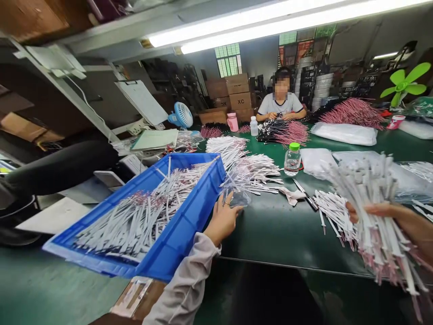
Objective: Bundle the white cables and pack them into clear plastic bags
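Note:
My right hand is closed around a thick bundle of white-sleeved wires with pinkish ends, held above the table's right front part. My left hand is beside the blue bin's right wall, fingers apart, its fingertips at a crumpled clear plastic bag. Whether they pinch the plastic is hard to see. The blue bin holds many more white-sleeved wires. Behind the bag lies a pile of white wires. Another loose pile is on the table, partly behind the held bundle.
A jar with a green lid, a pen-like tool and a crumpled tissue are on the green table. Plastic-wrapped packs lie farther back. Across the table a person handles dark wires. A blue fan stands left.

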A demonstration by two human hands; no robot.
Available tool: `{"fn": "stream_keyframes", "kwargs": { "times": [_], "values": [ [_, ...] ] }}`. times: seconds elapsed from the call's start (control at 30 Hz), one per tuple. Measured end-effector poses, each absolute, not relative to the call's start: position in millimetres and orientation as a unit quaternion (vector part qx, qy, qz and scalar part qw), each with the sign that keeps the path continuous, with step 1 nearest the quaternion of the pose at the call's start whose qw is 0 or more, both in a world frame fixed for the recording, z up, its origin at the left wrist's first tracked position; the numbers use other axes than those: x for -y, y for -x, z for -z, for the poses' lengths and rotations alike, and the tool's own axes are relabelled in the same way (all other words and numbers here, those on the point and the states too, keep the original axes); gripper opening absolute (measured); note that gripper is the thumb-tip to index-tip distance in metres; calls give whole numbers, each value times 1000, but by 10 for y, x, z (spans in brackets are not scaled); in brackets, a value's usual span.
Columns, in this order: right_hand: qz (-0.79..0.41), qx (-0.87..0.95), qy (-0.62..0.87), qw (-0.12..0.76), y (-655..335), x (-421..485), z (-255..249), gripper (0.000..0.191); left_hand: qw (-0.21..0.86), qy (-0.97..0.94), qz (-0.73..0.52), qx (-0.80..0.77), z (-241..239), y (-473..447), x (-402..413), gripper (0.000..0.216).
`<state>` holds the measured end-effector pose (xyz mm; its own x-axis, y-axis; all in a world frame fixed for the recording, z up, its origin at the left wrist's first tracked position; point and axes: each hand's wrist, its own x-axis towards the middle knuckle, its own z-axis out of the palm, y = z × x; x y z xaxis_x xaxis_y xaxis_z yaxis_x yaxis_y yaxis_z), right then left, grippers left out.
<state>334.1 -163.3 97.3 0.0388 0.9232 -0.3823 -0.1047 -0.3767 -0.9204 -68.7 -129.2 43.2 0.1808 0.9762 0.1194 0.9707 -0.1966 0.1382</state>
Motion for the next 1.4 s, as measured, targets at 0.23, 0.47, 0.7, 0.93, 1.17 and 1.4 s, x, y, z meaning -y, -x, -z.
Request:
{"fn": "stream_keyframes", "kwargs": {
  "times": [0.23,0.47,0.7,0.93,1.17,1.4],
  "values": [
    [-722,337,496,345,-2750,1653,-827,32,-28,-775,-214,-594,-430,862,1072,46],
    [-720,376,465,352,-2538,1601,-681,36,43,-824,-272,-496,-709,459,966,34],
    [-736,382,437,349,-2433,1544,-694,34,160,-785,-353,-483,-521,213,1062,26],
    [-737,385,441,339,-2274,1553,-773,32,192,-719,-260,-615,-315,369,1095,31],
    [-721,405,440,349,-2114,1542,-723,31,81,-758,-125,-635,-318,133,1055,21],
    [-711,414,442,357,-2056,1497,-716,33,54,-785,-75,-613,-345,-81,914,45]
  ]
}}
